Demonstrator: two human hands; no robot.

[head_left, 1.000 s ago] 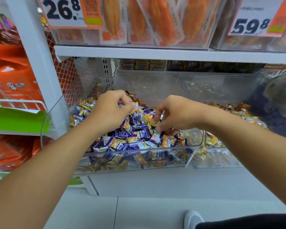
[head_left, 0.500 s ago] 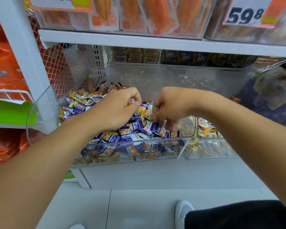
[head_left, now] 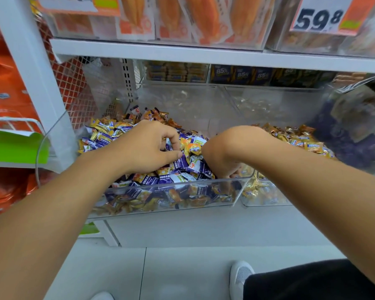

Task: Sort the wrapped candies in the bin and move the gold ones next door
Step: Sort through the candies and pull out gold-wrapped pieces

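A clear bin (head_left: pixel 171 186) on the shelf holds a heap of mixed purple candies (head_left: pixel 183 163) and gold candies (head_left: pixel 102 125). My left hand (head_left: pixel 147 146) lies on the heap's middle, fingers curled, with thumb and fingers pinching a wrapped candy (head_left: pixel 168 146). My right hand (head_left: pixel 222 156) is bent down at the wrist, with its fingertips dug into the candies by the bin's front right corner. What they hold is hidden. The neighbouring clear bin (head_left: pixel 266 199) to the right holds only gold candies (head_left: pixel 301 138).
A white shelf board (head_left: pixel 203 54) hangs low over both bins, with packaged snacks and a price tag (head_left: pixel 320 17) above. A white upright (head_left: pixel 32 72) and a red mesh stand at the left. A darker bin (head_left: pixel 355 137) sits at the far right. My shoe (head_left: pixel 240 276) is on the floor below.
The view dropped slightly. My right hand bent further down, pushing its fingers deeper into the candies at the front right corner. My left hand stayed on the heap, fingers still curled.
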